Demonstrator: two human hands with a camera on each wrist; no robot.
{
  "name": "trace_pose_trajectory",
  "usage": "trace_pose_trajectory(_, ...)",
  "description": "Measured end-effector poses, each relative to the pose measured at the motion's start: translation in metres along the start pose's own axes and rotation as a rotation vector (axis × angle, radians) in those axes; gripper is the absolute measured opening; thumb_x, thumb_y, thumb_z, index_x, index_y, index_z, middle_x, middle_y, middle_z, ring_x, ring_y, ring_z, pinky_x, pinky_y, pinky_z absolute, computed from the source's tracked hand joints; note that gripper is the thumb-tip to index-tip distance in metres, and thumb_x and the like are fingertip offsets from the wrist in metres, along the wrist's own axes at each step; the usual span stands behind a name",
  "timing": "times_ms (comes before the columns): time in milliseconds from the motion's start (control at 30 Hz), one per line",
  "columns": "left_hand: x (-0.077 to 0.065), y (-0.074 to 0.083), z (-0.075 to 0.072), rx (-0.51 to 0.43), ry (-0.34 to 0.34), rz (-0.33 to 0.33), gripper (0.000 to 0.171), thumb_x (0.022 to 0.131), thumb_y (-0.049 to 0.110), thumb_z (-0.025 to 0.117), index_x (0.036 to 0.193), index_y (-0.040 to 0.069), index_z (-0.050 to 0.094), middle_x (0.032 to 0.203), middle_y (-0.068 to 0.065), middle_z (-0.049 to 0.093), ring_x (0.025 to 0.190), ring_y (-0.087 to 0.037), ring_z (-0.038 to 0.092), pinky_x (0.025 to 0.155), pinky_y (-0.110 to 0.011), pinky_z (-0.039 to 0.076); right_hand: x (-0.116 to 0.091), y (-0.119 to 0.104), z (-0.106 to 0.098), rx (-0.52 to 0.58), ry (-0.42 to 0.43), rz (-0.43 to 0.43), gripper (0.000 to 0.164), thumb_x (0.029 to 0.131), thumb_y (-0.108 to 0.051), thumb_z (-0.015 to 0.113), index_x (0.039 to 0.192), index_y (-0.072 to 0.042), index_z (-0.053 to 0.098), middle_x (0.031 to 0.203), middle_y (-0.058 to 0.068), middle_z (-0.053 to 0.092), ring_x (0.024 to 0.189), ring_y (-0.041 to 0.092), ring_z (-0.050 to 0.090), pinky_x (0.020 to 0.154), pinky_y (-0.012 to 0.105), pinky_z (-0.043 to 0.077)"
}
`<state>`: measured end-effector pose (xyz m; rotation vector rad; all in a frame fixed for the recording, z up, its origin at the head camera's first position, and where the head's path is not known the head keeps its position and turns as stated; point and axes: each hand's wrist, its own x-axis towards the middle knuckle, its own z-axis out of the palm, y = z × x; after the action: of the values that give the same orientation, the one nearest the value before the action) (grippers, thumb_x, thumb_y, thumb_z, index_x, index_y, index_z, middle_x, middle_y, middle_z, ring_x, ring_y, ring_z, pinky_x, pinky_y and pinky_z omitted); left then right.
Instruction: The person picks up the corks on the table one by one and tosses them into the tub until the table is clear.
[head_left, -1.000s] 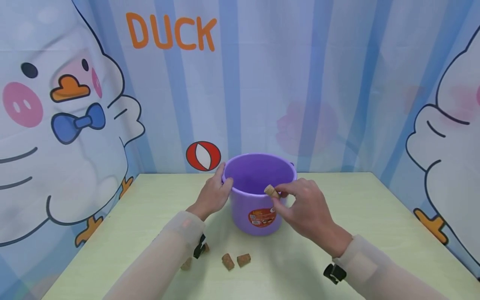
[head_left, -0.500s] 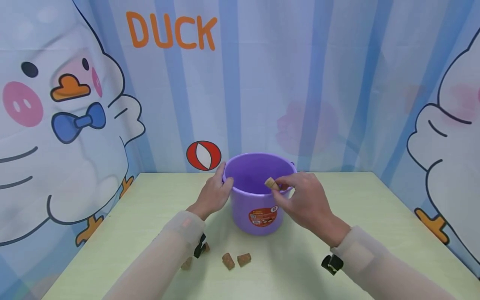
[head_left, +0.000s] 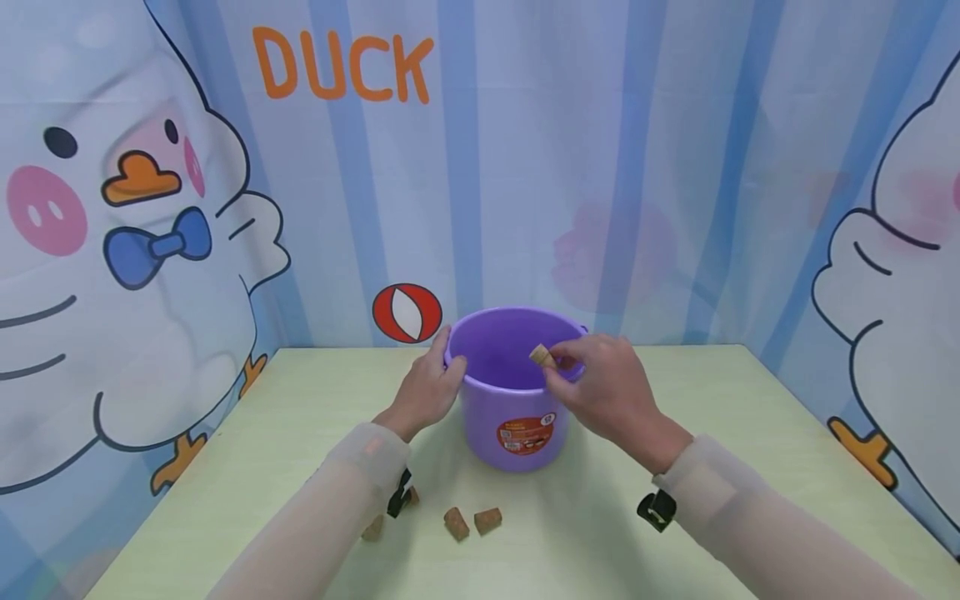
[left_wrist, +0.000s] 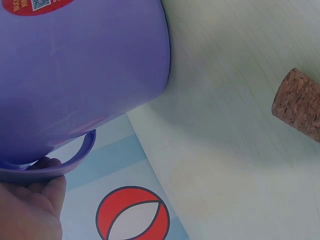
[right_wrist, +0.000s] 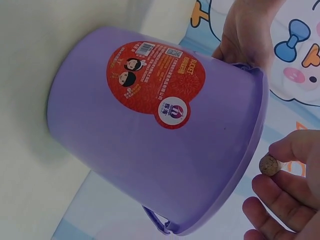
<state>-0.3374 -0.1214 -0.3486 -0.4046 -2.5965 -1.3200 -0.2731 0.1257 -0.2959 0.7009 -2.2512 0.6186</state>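
A purple bucket (head_left: 480,417) with a red label (head_left: 525,435) stands upright on the table. My left hand (head_left: 423,387) grips the left side of its rim, thumb on the near side. In the left wrist view that hand's fingers are at the bucket's handle (left_wrist: 86,152). Between thumb and fingertips, my right hand (head_left: 611,392) pinches a cork (head_left: 542,357), which overlaps the bucket's opening at the right front of the rim. From the right wrist camera, the round end of this cork (right_wrist: 270,165) shows just beyond the rim. The bucket's bottom inside is hidden.
Several corks lie on the pale table (head_left: 675,433) in front of the bucket, among them one cork (head_left: 455,524) beside another cork (head_left: 487,521). A further cork (head_left: 372,528) is partly behind the left sleeve. A printed duck curtain (head_left: 510,167) hangs behind the table.
My right hand has risen slightly and moved a little left with the cork, from in front of the rim to over the opening. The left hand and bucket have stayed put.
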Motion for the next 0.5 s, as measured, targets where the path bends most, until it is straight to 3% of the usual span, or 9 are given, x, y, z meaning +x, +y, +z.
trace_pose_trajectory(100, 0.0002, -0.0005, 0.0001, -0.001, -0.001, 0.002, 0.070, 0.103, 0.031, 0.040, 0.165, 0.009, 0.015, 0.136, -0.015, 0.061, 0.116, -0.030, 0.055, 0.102, -0.047, 0.048, 0.0026, 0.0005, 0.0003, -0.010, -0.025, 0.025, 0.007, 0.084, -0.012, 0.077, 0.087, -0.008, 0.082, 0.078, 0.001, 0.075, 0.073, 0.022, 0.064, 0.083, 0.049, 0.050)
trace_pose_trajectory(233, 0.0010, -0.0013, 0.0002, 0.006, -0.001, 0.007, 0.070, 0.103, 0.032, 0.039, 0.165, 0.008, 0.015, 0.156, -0.013, 0.047, 0.128, -0.029, 0.054, 0.114, -0.050, 0.041, 0.0048, 0.0007, 0.0009, -0.022, -0.060, 0.056, 0.009, 0.084, -0.012, 0.076, 0.088, -0.007, 0.083, 0.078, 0.001, 0.075, 0.074, 0.021, 0.063, 0.085, 0.048, 0.050)
trace_pose_trajectory(500, 0.0008, -0.0011, 0.0000, 0.008, 0.001, -0.004, 0.070, 0.104, 0.031, 0.040, 0.165, 0.008, 0.015, 0.157, -0.014, 0.045, 0.134, -0.030, 0.052, 0.116, -0.052, 0.038, 0.0075, 0.0013, 0.0052, -0.042, -0.103, 0.086, 0.009, 0.086, -0.013, 0.077, 0.089, -0.007, 0.082, 0.077, 0.001, 0.074, 0.073, 0.021, 0.062, 0.083, 0.047, 0.049)
